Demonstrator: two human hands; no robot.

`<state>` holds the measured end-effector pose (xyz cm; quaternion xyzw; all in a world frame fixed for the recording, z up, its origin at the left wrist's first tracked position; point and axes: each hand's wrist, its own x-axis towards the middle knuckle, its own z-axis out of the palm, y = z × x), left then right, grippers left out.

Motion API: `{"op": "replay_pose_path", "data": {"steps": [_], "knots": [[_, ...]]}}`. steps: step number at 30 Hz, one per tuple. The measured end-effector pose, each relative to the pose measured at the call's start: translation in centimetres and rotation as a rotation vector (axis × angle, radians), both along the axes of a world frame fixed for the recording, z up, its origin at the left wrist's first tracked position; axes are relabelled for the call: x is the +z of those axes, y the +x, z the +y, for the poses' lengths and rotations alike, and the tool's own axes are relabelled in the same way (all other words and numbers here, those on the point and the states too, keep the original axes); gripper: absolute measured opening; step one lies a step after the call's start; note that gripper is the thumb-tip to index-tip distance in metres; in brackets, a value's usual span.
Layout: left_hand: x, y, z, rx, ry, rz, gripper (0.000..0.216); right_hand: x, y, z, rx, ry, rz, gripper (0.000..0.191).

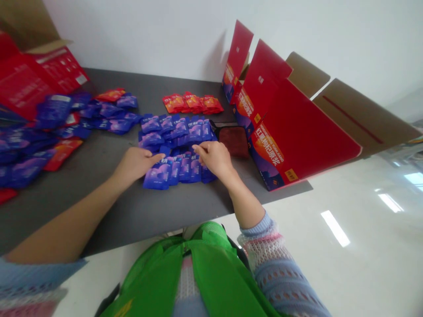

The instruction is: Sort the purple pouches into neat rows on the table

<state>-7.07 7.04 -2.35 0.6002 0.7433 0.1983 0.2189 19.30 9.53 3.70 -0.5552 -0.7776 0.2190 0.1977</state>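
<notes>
Several blue pouches [175,169] lie in an overlapping row on the grey table [132,211]. My left hand [135,162] rests at the left end of that row, fingers curled, thumb touching the nearest pouch. My right hand [213,158] lies on the right end, fingers bent and pinching a pouch edge. A second row of blue pouches [176,128] sits just beyond, and a few red pouches [193,103] lie farther back.
A heap of blue and red pouches [49,132] covers the table's left side. Open red cartons [284,132] stand at the right, another red carton [29,75] at the far left. A dark red cloth [234,141] lies beside the pouches. Glossy floor to the right.
</notes>
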Motion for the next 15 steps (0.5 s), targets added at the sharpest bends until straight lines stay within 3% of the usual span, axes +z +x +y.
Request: {"op": "replay_pose_path", "data": {"steps": [3, 7, 11, 15], "knots": [[1.4, 1.8, -1.3, 0.075, -0.057, 0.245, 0.055, 0.3, 0.1, -0.2, -0.012, 0.026, -0.030, 0.037], [2.9, 4.0, -3.0, 0.231, 0.055, 0.386, 0.070, 0.7, 0.3, -0.4, -0.047, 0.054, -0.052, 0.038], [3.7, 5.7, -4.3, 0.101, -0.047, 0.492, 0.048, 0.9, 0.4, -0.3, -0.045, 0.009, -0.064, 0.038], [3.6, 6.2, -4.3, 0.063, -0.140, 0.505, 0.049, 0.9, 0.3, -0.2, -0.014, -0.053, -0.070, 0.040]]}}
